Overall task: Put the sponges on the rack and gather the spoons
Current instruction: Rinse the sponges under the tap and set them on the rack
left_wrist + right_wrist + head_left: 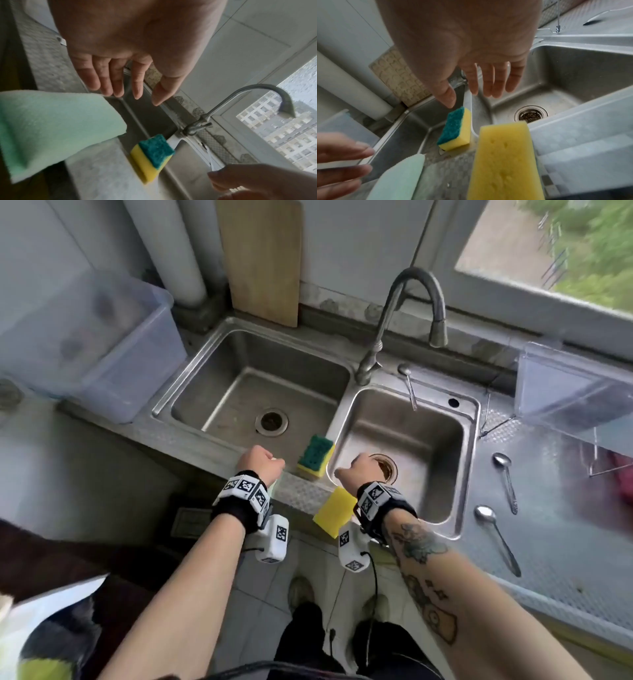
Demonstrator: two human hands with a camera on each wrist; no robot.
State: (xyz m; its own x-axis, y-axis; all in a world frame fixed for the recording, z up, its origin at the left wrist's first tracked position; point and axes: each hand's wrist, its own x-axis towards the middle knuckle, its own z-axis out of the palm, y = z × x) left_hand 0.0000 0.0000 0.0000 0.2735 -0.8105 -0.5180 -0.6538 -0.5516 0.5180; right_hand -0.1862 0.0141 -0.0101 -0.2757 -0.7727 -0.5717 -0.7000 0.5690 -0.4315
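Note:
A green-topped yellow sponge [315, 455] [152, 152] [455, 129] sits on the sink's front rim where the two basins meet. A plain yellow sponge [334, 511] [503, 162] lies on the front ledge under my right wrist. A pale green sponge [51, 128] [399, 178] lies on the ledge under my left hand. My left hand [260, 463] [130, 94] and right hand [359, 470] [467, 97] hover over the rim on either side of the green-topped sponge, fingers straight, holding nothing. One spoon [407, 385] rests on the sink's back rim. Two spoons [505, 481] [496, 539] lie on the right counter.
A double steel sink [342, 405] with a curved tap [411, 313] fills the middle. A wire rack [596, 463] and a clear plastic box [575, 385] stand at the right. Another clear tub [113, 354] sits at the left, and a wooden board [263, 261] leans on the back wall.

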